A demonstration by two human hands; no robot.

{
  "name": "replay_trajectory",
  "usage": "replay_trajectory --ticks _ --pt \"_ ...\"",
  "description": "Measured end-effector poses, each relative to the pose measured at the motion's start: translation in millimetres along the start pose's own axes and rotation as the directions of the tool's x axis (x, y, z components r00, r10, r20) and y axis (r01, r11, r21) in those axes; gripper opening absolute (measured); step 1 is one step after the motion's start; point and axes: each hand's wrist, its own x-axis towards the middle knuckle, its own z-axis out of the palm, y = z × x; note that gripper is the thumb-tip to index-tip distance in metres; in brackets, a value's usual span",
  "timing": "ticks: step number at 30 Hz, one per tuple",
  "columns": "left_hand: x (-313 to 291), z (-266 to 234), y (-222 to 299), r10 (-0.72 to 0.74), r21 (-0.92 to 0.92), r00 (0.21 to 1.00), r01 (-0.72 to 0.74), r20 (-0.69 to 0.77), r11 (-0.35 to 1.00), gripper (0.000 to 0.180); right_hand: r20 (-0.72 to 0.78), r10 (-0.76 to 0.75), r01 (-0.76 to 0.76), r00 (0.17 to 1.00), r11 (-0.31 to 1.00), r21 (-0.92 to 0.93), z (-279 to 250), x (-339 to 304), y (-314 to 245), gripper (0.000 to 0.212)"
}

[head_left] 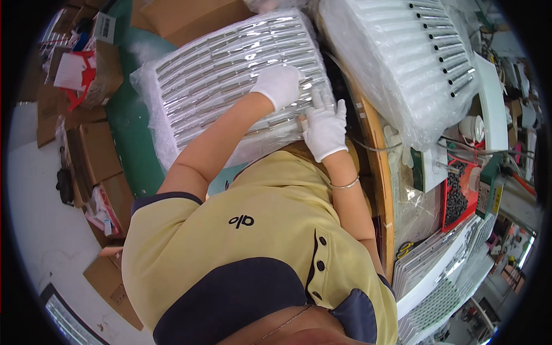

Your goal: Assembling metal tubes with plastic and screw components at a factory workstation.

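Note:
My left hand [279, 86], in a white glove, rests over the right part of a foam tray [167, 129] filled with rows of shiny metal tubes [221, 72]. Its fingers are curled down, and anything in them is hidden. Closer to me, at the tray's right edge, my right hand [325, 131] is gloved too. Its fingers are stretched away from me and apart, with the thumb out to the left near the tube ends. Clear plastic wrap [150, 109] surrounds the tray.
A green tabletop [129, 123] lies under the tray. At the right, a wooden-edged bench [379, 172] bears another wrapped foam tray [397, 75] with dark-ended tubes, a red bin [475, 198] of small black parts, and yellow-handled scissors [404, 250]. Cardboard boxes [99, 152] stand at left.

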Motion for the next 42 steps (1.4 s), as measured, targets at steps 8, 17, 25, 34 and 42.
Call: replay_trajectory --ticks 8,17,25,34,42 --pt "-10.5 24.0 -21.4 0.005 -0.194 0.988 -0.035 -0.156 0.98 0.024 -0.196 -0.09 0.105 0.976 0.992 0.068 25.9 13.7 9.4 0.017" --pt "-67.2 -14.4 -89.0 -0.41 -0.988 0.908 -0.027 -0.088 0.154 0.028 -0.355 0.172 0.137 0.919 0.706 0.695 -15.9 0.7 2.7 0.023" --pt "-29.1 -86.8 -235.1 -0.561 -0.974 0.797 -0.169 -0.225 0.15 0.03 -0.188 0.436 0.049 0.88 0.312 0.949 -12.4 -33.5 2.2 0.042" --pt "105.7 -165.0 -320.7 -0.364 -0.071 0.612 0.448 -0.702 0.891 0.035 -0.186 0.692 -0.123 0.697 0.371 0.92 -42.8 -95.6 14.7 0.062" --pt "196.8 -189.4 -364.7 -0.478 -0.103 0.754 0.488 -0.45 0.867 0.035 -0.479 0.822 -0.316 0.307 0.563 0.764 -50.2 -106.4 69.7 0.051"
